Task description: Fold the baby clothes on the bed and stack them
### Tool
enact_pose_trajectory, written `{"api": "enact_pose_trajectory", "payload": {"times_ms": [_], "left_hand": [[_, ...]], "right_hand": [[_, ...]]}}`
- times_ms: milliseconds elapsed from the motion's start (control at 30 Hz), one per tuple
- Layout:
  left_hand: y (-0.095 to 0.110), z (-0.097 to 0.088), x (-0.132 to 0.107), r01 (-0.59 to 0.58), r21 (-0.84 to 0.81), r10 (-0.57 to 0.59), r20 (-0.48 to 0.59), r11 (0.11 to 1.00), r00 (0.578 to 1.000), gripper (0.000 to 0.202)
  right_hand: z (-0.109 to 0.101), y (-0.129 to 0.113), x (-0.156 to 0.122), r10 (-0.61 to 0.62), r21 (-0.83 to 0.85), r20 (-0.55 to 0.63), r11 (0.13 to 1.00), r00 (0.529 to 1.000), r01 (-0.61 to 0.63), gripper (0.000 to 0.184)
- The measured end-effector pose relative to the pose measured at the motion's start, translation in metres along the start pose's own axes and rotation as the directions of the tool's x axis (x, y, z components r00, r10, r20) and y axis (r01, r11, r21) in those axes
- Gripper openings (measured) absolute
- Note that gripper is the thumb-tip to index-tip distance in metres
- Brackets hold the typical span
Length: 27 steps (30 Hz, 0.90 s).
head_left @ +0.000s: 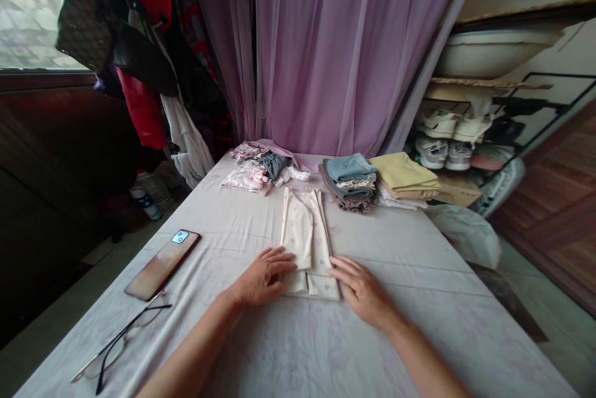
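Beneath both hands (264,277), cream garment (298,230), edges partly covered

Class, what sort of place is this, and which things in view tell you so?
Probably a room in someone's home, perhaps a bedroom: a purple curtain at the back, bags hanging at the left and shoes stored at the right.

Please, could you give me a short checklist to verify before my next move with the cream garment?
1. Left hand at the garment: ok, fingers on its left edge.
2. Right hand at the garment: ok, fingers by its right edge.
3. Garment spread flat: ok.
4. Garment's underside smooth: cannot tell, hidden.
5. Phone and glasses away from the garment: ok, both off to the left.
6. Loose clothes behind neatly folded: not ok, bunched.
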<state>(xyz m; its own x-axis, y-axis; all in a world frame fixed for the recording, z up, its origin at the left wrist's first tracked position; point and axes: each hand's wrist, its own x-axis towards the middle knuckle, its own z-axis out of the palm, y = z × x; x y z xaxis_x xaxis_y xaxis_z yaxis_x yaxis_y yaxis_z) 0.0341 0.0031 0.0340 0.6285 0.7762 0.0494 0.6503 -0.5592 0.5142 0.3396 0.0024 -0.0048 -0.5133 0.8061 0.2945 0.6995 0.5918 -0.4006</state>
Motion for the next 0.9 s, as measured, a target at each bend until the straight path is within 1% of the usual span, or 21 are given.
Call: {"api": "enact_pose_trajectory", "payload": {"times_ms": [100, 200, 333, 433, 500, 600, 667, 733, 833, 900], "left_hand": [[0.003, -0.001, -0.014, -0.010, 0.040, 0.008, 0.049, 0.999, 0.999, 0.067], [0.011, 0.002, -0.021, 0.005, 0.107, -0.011, 0.052, 0.994, 0.999, 0.075], [0.023, 0.005, -0.017, 0.025, 0.188, -0.033, 0.036, 0.982, 0.999, 0.069], [0.029, 0.004, -0.012, 0.008, 0.231, -0.016, 0.033, 0.973, 0.999, 0.063], [0.030, 0.004, -0.011, -0.012, 0.241, 0.009, 0.017, 0.971, 1.000, 0.062], [0.029, 0.005, -0.010, -0.011, 0.225, 0.012, -0.002, 0.974, 1.000, 0.068], [0.026, 0.007, -0.010, 0.016, 0.195, -0.012, -0.023, 0.981, 1.000, 0.071], [0.021, 0.009, -0.007, 0.047, 0.156, -0.038, -0.062, 0.987, 0.997, 0.066], [0.013, 0.011, -0.001, 0.091, 0.087, -0.081, -0.120, 0.992, 0.989, 0.047], [0.010, 0.009, 0.003, 0.100, 0.028, -0.095, -0.144, 0.995, 0.985, 0.038]], "right_hand": [[-0.002, -0.012, -0.010, -0.034, -0.015, 0.027, 0.999, 0.999, 0.035, 0.060], [-0.004, -0.019, -0.011, -0.049, -0.042, 0.041, 0.998, 0.998, 0.050, 0.056], [-0.003, -0.021, -0.010, -0.066, -0.071, 0.025, 0.995, 0.998, 0.068, 0.043], [0.002, -0.018, -0.006, -0.102, -0.043, -0.014, 0.994, 0.995, 0.102, 0.034], [0.006, -0.015, -0.002, -0.118, -0.004, -0.070, 0.993, 0.991, 0.118, 0.031], [0.012, -0.012, 0.006, -0.105, 0.034, -0.172, 0.993, 0.979, 0.112, 0.030], [0.012, -0.012, 0.013, -0.093, 0.039, -0.200, 0.994, 0.975, 0.103, 0.031], [0.009, -0.014, 0.018, -0.078, 0.032, -0.204, 0.996, 0.976, 0.087, 0.030], [0.005, -0.017, 0.023, -0.049, 0.015, -0.228, 0.998, 0.972, 0.054, 0.030], [0.002, -0.020, 0.023, -0.039, 0.017, -0.242, 0.999, 0.969, 0.044, 0.030]]}}
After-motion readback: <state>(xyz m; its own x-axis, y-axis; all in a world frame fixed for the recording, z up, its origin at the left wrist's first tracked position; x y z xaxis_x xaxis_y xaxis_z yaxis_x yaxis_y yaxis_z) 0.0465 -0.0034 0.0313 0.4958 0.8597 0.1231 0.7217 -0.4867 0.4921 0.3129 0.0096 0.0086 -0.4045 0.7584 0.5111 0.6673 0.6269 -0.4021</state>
